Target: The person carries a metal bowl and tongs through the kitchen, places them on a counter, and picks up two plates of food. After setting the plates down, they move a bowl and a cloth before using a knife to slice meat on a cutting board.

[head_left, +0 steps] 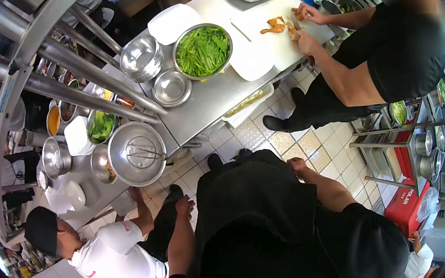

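Surface: a long grey stainless-steel surface [204,105] runs through a kitchen, with tubular steel shelving [73,74] above its left part. A seam divides the steel beside the shelving.

A large round stainless-steel bowl [121,144], nearest to the left hand [184,205], stands near the front edge and contains a wire whisk [143,150], its handle crossing the rim. Farther along are a small shallow steel bowl [172,87] and a round steel bowl [186,76] of cut green leaves [202,51]. At the right, a co-worker in black works over brown food pieces [273,26] on a white rectangular cutting board [287,7].

Hands: the left hand hangs apart from the surface, half-open, fingers loosely bent. The right hand [296,166] is lowered beside the black apron [245,191], fingers curled; whether it grips anything cannot be told. The two hands are well apart.

Edges and room: a band of steel shows between the small bowl and the front edge. A white plastic crate [254,102] sits below that edge. Light tiled floor [312,142] extends from the wearer to the co-worker; a second co-worker, white-sleeved, stands close at the left.
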Motion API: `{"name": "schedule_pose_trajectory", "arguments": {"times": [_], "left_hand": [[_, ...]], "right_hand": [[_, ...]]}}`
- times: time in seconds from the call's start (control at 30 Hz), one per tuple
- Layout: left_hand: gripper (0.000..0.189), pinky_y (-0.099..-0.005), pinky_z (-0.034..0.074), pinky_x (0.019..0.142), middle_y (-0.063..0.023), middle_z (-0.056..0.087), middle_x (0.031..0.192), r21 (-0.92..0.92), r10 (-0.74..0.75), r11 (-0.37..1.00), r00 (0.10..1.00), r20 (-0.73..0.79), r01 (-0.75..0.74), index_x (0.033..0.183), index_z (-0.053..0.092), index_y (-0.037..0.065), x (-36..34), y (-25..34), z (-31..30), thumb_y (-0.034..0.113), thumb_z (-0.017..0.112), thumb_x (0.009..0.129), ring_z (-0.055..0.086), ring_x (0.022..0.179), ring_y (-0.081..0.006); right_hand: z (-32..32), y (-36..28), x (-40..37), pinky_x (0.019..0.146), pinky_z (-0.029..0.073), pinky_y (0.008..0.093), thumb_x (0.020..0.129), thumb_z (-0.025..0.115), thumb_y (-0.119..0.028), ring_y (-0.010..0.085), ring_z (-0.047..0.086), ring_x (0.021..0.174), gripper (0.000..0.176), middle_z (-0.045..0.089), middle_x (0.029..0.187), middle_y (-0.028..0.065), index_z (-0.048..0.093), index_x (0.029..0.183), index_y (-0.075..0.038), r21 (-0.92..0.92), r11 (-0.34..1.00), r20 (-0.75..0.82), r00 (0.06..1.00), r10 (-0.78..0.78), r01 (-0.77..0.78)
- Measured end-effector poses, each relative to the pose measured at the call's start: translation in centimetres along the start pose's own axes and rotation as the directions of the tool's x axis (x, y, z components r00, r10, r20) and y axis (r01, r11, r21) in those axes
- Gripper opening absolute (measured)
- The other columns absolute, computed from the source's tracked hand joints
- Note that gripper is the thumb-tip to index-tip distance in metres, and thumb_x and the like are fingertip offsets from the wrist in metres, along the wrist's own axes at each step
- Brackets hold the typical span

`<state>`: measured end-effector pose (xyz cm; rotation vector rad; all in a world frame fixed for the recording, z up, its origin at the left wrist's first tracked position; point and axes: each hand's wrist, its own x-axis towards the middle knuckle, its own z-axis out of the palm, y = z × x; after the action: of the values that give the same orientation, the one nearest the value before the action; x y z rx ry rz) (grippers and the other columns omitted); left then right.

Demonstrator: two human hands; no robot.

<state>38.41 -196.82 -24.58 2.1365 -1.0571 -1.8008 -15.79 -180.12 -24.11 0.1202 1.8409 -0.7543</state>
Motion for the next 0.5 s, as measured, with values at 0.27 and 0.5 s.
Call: {"name": "schedule_pose_trajectory", "arguments": {"times": [0.27,0.5], "left_hand": [[0.015,-0.0390,0.048,0.056,-0.0070,0.061,0.069,0.417,0.346,0.843,0.936,0.065,-0.341,0.081,0.060,0.011,4.6,-7.8,-1.1,0.026,0.060,0.080,0.061,0.062,-0.0236],[0.008,-0.0430,0.050,0.057,-0.0098,0.063,0.074,0.910,0.476,0.240,0.858,0.193,-0.338,0.071,0.063,0.013,1.2,-6.0,-0.6,0.020,0.066,0.068,0.063,0.070,-0.0305]], "right_hand": [[-0.6,0.7,-0.3,0.050,0.045,0.0321,0.086,0.061,-0.017,0.0185,0.058,0.060,0.018,0.065,0.081,0.0092,0.064,0.099,-0.006,-0.092,0.995,0.022,0.999,-0.025,0.027],[-1.7,0.2,0.2,0.062,0.048,0.0303,0.085,0.062,-0.020,0.0177,0.062,0.073,0.023,0.068,0.087,0.0088,0.065,0.102,-0.005,-0.244,0.964,0.087,0.992,-0.089,0.108]]}}
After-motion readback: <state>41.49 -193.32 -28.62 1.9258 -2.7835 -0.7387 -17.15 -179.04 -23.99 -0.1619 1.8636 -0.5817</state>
